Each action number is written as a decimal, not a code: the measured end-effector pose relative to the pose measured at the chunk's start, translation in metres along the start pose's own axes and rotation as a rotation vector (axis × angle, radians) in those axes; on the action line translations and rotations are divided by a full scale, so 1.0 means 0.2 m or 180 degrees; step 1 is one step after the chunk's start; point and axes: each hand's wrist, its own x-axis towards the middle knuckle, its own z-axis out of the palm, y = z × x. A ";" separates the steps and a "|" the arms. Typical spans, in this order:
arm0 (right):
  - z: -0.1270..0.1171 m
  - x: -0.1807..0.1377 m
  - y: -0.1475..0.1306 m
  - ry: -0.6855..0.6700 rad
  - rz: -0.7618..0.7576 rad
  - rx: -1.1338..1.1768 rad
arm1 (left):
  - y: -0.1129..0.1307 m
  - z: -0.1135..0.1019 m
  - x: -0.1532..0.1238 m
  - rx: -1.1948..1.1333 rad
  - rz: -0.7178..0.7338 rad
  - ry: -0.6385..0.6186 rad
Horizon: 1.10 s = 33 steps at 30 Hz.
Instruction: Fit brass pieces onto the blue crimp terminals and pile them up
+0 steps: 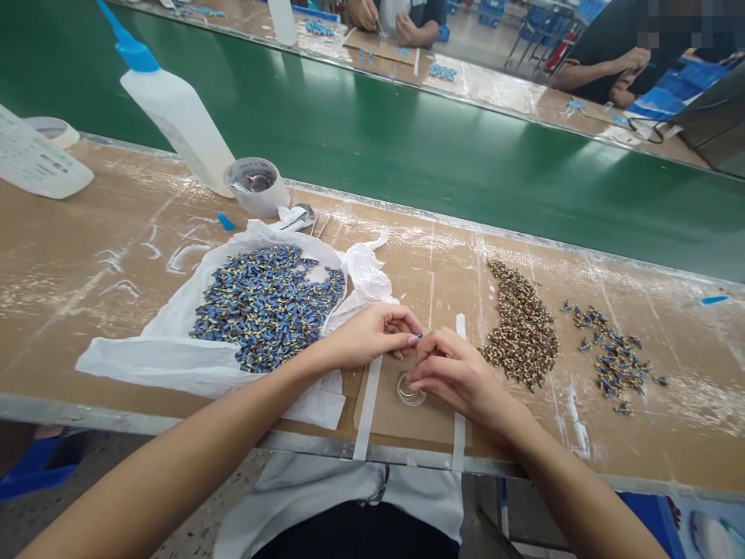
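Observation:
My left hand (pixel 387 335) pinches a small blue part (pixel 418 336) between thumb and forefinger. Close against it, my right hand (pixel 451 369) has its fingers bent together; whatever they hold is hidden. Just below the fingers, a small clear round dish (pixel 410 390) sits on a cardboard pad (pixel 401 423) edged with white tape strips. On the left, a heap of small blue and yellow parts (pixel 268 303) lies on white sheeting (pixel 140 353). To the right is a pile of small brass-coloured parts (pixel 521 330), and beyond it a looser group of blue-and-brass pieces (pixel 620 365).
A white squeeze bottle (pixel 180 124) with a blue nozzle leans behind the heap, beside a tape roll (pixel 259 186) with things inside. Another bottle (pixel 38 155) stands far left. Across the green belt (pixel 378 124), other people's hands (pixel 407 29) work at the opposite bench.

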 end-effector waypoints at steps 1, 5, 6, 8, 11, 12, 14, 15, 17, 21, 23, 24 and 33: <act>-0.01 0.00 0.00 -0.0021 0.0017 -0.0030 | 0.00 0.00 0.00 -0.0010 -0.0002 -0.0010; -0.01 -0.01 0.00 -0.0184 0.0084 0.0058 | -0.01 0.00 0.00 -0.0006 0.0015 -0.0023; -0.01 -0.01 0.01 -0.0215 0.0091 0.0129 | -0.01 0.00 0.00 0.0005 0.0027 -0.0023; 0.00 0.00 0.01 -0.0203 0.0158 0.0355 | -0.02 -0.01 0.00 0.0014 0.0048 -0.0030; -0.01 0.00 0.02 -0.0031 0.0462 0.0882 | -0.02 -0.01 0.00 -0.0001 0.0065 -0.0042; -0.01 0.00 0.02 0.0009 0.0601 0.1060 | -0.02 0.00 0.00 0.0013 0.0065 -0.0039; -0.02 0.00 0.03 0.0014 0.0887 0.1302 | -0.01 0.00 0.00 0.0078 0.0065 -0.0015; -0.03 0.00 0.03 -0.0020 0.1022 0.1356 | -0.01 0.00 0.00 0.0117 0.0067 0.0001; -0.03 0.00 0.02 -0.0059 0.1230 0.1378 | -0.01 0.00 0.00 0.0177 0.0073 0.0021; -0.03 0.00 0.02 -0.0011 0.1333 0.1325 | -0.01 0.00 0.00 0.0180 0.0042 0.0019; -0.03 -0.01 0.01 -0.0051 0.1288 0.1294 | -0.02 0.00 0.00 0.0095 0.0024 0.0010; -0.03 -0.01 0.01 -0.0075 0.1255 0.1284 | -0.02 0.00 0.00 0.0052 0.0022 0.0001; -0.06 -0.03 0.04 0.0995 0.1257 0.1357 | 0.01 0.01 -0.02 0.0190 0.0032 -0.0094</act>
